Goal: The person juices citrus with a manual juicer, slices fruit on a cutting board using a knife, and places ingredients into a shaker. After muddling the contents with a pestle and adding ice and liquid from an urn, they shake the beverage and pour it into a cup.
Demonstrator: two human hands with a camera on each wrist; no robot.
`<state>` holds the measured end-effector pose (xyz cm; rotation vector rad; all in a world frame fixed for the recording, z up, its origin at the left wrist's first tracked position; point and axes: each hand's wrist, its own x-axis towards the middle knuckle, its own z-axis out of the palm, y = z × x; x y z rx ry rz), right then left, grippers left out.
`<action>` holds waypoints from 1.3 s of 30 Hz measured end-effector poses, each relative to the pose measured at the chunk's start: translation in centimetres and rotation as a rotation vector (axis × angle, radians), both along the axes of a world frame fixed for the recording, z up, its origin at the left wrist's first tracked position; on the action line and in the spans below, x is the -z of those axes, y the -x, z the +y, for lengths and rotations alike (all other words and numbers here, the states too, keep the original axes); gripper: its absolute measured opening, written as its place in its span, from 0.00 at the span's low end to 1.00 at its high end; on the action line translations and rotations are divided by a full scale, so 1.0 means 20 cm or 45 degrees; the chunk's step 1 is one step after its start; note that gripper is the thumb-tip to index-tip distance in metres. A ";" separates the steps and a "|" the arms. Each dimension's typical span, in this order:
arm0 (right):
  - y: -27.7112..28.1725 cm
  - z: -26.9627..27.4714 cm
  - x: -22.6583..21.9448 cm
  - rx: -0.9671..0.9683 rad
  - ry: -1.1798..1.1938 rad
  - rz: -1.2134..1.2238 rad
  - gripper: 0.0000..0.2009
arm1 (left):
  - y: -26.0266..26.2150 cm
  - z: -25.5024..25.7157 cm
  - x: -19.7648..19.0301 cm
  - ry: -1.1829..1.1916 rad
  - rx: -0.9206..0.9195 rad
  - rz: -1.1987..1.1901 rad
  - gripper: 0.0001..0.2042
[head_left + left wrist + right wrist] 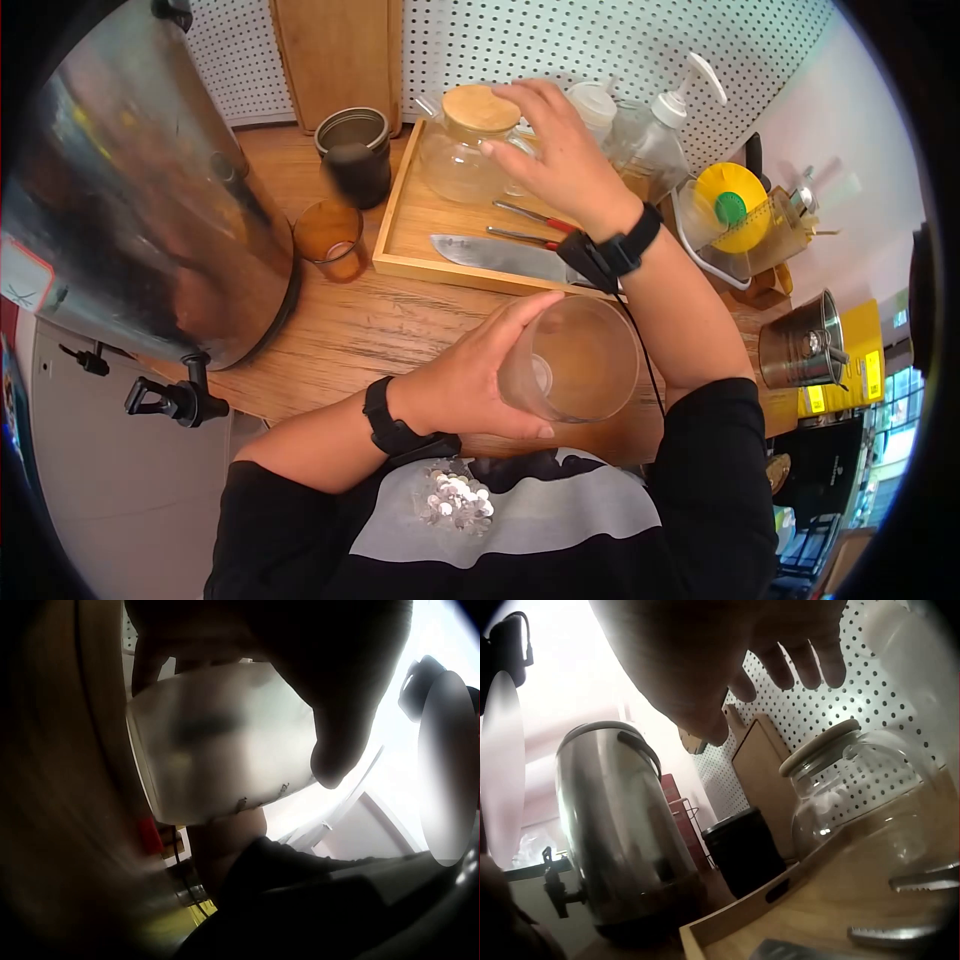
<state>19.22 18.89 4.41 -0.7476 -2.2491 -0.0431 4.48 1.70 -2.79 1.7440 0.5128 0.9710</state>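
My left hand point(465, 372) grips a large clear cup point(590, 355), fingers and thumb around its side, close in front of my body. In the left wrist view the cup point(210, 742) looks frosted against the light, with small dark markings near one edge. My right hand point(575, 170) is raised over the wooden tray point(400, 225), fingers spread and holding nothing. Near its fingertips stands a glass teapot point(455, 165) with a round wooden lid point(480, 107). In the right wrist view the fingers hang above and beside that lid point(819, 748).
On the tray lie a knife point(500, 258) and tongs point(525, 213). To the left are a steel urn point(150, 200) with a tap, an amber glass point(335, 255) and a black cup point(358, 178). Pump bottles point(655, 140) and a steel container point(800, 345) stand right.
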 end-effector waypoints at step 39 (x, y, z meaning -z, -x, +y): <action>-1.32 -0.54 -0.47 -1.052 0.441 1.225 0.39 | 0.26 0.58 -0.68 -0.526 -1.327 1.006 0.47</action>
